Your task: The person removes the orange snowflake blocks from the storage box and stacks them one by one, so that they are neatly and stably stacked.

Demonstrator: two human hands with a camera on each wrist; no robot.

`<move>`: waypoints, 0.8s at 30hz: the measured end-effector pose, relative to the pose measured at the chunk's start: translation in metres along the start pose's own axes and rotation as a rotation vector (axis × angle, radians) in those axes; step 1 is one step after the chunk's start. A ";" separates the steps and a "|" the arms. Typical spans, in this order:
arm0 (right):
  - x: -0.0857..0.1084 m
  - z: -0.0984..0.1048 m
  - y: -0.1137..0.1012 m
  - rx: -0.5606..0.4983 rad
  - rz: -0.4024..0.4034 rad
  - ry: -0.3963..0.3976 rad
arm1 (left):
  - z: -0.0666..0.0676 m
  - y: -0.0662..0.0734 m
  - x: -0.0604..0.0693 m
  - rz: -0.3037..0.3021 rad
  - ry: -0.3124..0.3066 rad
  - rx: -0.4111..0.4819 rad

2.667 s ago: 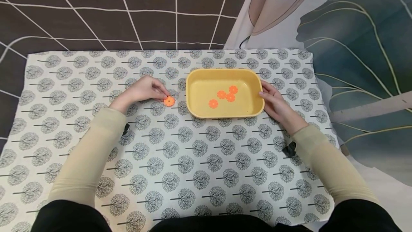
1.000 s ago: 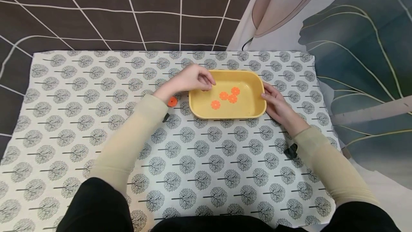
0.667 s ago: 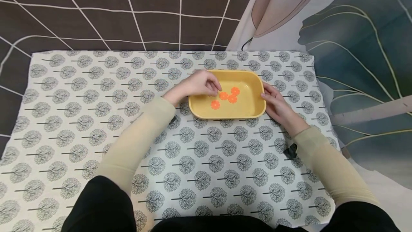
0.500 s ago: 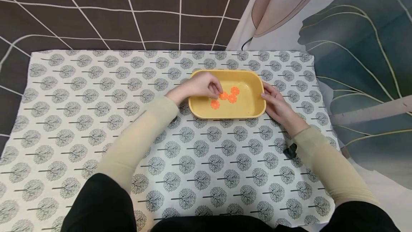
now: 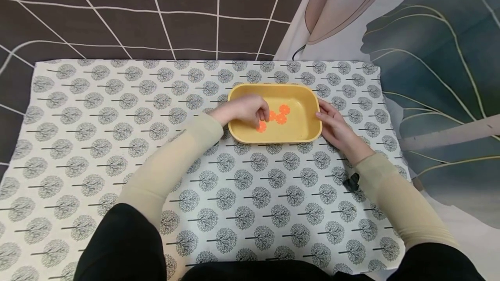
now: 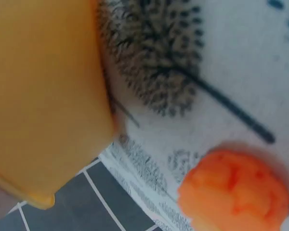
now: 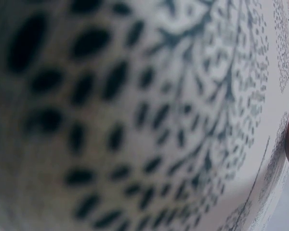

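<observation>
In the head view my left hand [image 5: 250, 108] reaches over the left side of the yellow basin [image 5: 300, 133], its curled fingertips at an orange flower-shaped piece [image 5: 262, 127] and seeming to pinch its upper edge. Several similar pieces [image 5: 281, 119] lie to the right on the basin floor. My right hand [image 5: 337, 130] holds the basin's right end, thumb at the rim and fingers along the outer wall. Another orange piece [image 6: 235, 192] lies on the cloth beside the basin [image 6: 43, 91] in the left wrist view; my left sleeve hides it in the head view.
The tree-patterned cloth [image 5: 242, 207] covers the table. Behind it hangs a dark surface with white grid lines [image 5: 187, 29]; a patterned curtain [image 5: 441, 64] hangs at the right. The right wrist view shows mostly blurred cloth [image 7: 183, 120].
My left hand let go of an orange piece on the cloth left of the basin, moved right over the basin, and lowered its fingertips to the leftmost piece inside. My right hand stayed at the basin.
</observation>
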State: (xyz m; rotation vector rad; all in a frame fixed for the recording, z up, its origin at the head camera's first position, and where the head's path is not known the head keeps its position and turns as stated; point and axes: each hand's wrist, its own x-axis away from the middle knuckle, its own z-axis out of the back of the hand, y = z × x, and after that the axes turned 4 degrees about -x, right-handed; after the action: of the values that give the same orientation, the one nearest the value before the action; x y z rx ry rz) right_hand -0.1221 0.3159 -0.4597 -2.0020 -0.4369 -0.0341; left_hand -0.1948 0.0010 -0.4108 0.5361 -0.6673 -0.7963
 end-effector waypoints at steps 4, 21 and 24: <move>0.000 0.000 0.000 -0.011 0.001 -0.003 | -0.004 0.000 0.000 -0.002 0.000 -0.036; 0.000 0.001 0.001 -0.030 0.015 -0.020 | -0.009 0.001 -0.001 -0.038 0.017 -0.154; 0.000 0.001 0.001 -0.028 0.012 -0.020 | -0.009 0.001 -0.001 -0.045 0.026 -0.168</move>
State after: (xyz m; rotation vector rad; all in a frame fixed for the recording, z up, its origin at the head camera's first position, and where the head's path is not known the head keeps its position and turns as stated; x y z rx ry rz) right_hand -0.1219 0.3162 -0.4612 -2.0343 -0.4394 -0.0124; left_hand -0.1885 0.0043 -0.4161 0.4093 -0.5607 -0.8773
